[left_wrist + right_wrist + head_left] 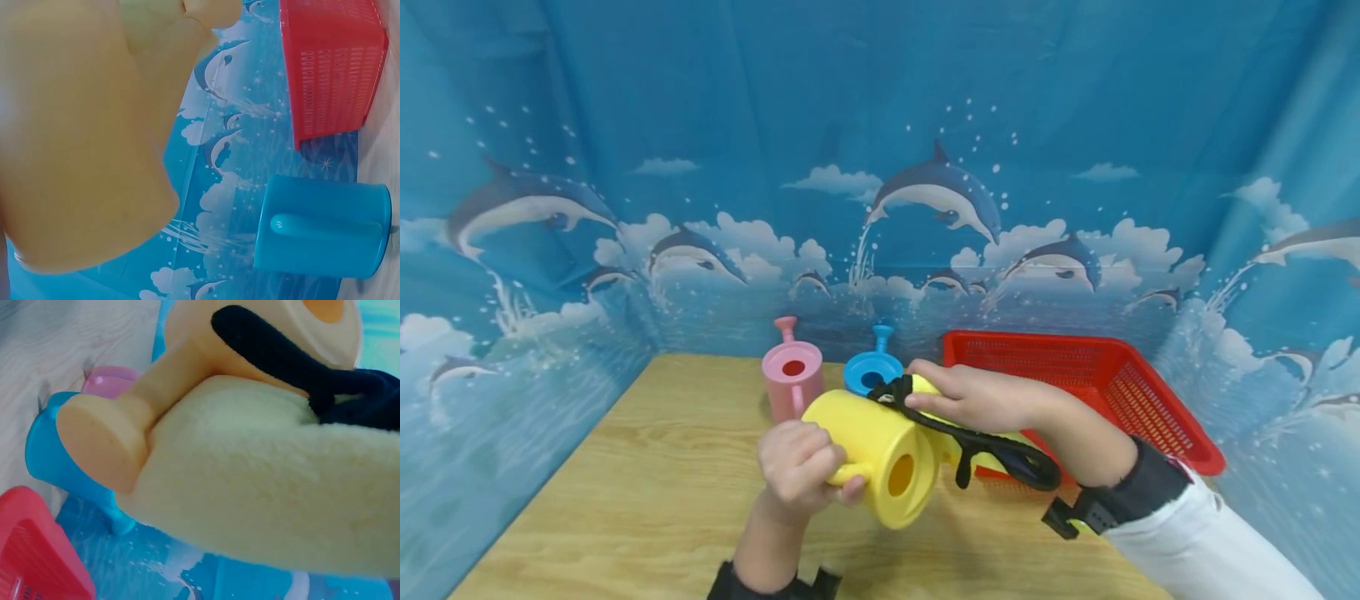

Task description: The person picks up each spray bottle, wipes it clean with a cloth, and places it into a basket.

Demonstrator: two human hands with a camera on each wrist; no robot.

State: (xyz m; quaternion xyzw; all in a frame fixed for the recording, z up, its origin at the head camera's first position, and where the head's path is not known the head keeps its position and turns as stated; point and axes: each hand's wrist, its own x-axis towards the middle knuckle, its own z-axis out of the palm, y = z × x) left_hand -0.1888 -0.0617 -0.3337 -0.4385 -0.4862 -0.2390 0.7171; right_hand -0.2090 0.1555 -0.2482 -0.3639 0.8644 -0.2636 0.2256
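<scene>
Head view: left of a red basket (pixel 1189 425), a yellow watering can (pixel 861 437) is held tilted, its long axis slanting with the open top toward the person and the spout toward the basket. The left hand (pixel 801 462) grips its handle; the right hand (pixel 973 398) holds a fluffy pad (pixel 262 481) against it, largely hiding the spout. The left wrist view crops the can; its inside is hard to make out.
</scene>
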